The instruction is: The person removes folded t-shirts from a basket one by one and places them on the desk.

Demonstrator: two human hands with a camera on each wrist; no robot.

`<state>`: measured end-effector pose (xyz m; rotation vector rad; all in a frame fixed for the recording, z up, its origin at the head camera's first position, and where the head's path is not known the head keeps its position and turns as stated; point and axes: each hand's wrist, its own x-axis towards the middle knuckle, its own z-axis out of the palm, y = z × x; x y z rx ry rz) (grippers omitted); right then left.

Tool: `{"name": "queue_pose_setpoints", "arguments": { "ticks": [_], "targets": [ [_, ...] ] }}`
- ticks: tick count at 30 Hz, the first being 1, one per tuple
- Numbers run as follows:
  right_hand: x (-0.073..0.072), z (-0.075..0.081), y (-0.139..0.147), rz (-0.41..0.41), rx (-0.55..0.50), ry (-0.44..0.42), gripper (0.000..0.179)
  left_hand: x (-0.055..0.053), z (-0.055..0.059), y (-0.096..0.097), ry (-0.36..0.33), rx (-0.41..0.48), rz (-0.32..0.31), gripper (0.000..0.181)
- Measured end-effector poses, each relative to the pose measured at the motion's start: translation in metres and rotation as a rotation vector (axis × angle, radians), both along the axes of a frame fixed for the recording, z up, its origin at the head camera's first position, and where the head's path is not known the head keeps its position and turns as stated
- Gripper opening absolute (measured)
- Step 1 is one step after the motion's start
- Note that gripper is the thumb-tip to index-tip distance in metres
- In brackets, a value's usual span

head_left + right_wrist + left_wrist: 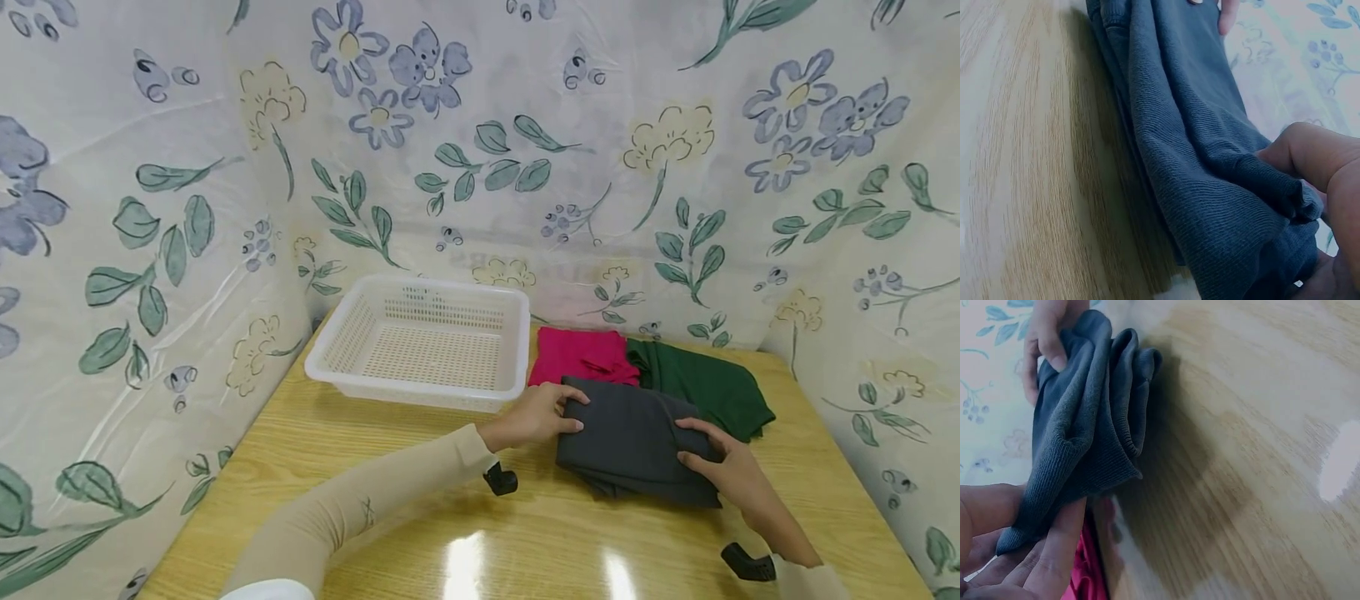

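Observation:
A folded dark grey garment (630,433) is held between both hands above the table's right half. My left hand (534,414) grips its left end; in the left wrist view the thumb is on one side and the fingers (1063,550) run beneath the cloth. At the right end my right hand (727,467) pinches the folded layers, its thumb (1300,150) pressing on top in the right wrist view. Several stacked folds show along the near edge. Behind it lie a folded magenta cloth (577,354) and a folded dark green cloth (705,383), both partly covered by the grey garment.
A white perforated plastic basket (420,392) stands at the back left of the wooden table (405,533), with nothing visible inside. Floral fabric walls (480,200) enclose the back and both sides.

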<state>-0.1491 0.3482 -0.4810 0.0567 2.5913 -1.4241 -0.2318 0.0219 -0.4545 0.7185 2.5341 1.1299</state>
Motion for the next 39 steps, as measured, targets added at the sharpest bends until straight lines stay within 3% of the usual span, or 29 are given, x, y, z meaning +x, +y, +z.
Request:
{"name": "queue_pose_setpoints", "arguments": {
  "ticks": [5,10,15,25,29,34,37,39],
  "targets": [
    [0.000,-0.003,0.003,0.007,0.026,-0.037,0.070,-0.001,-0.009,0.003,-0.013,-0.028,-0.010,0.039],
    [0.001,-0.007,0.006,0.018,0.040,-0.060,0.070,-0.001,-0.017,0.005,-0.079,0.003,-0.017,0.040],
    [0.001,-0.010,0.007,0.024,0.050,-0.082,0.071,-0.001,-0.021,0.005,-0.078,-0.022,-0.025,0.039],
    [-0.002,-0.008,0.007,0.082,0.041,-0.102,0.069,-0.006,-0.023,-0.003,-0.057,-0.076,-0.139,0.041],
    [-0.003,-0.007,0.010,0.113,0.030,-0.097,0.070,-0.006,-0.018,-0.001,0.018,-0.209,-0.204,0.044],
    [0.001,-0.004,0.023,0.128,0.008,-0.117,0.066,0.002,-0.012,0.007,0.192,-0.418,-0.312,0.044],
    [0.004,0.003,0.033,0.108,-0.001,-0.101,0.064,0.008,-0.007,0.009,0.253,-0.435,-0.353,0.035],
    [0.005,0.010,0.039,0.086,0.031,-0.041,0.062,0.010,0.000,0.009,0.288,-0.410,-0.375,0.026]
  ]
}}
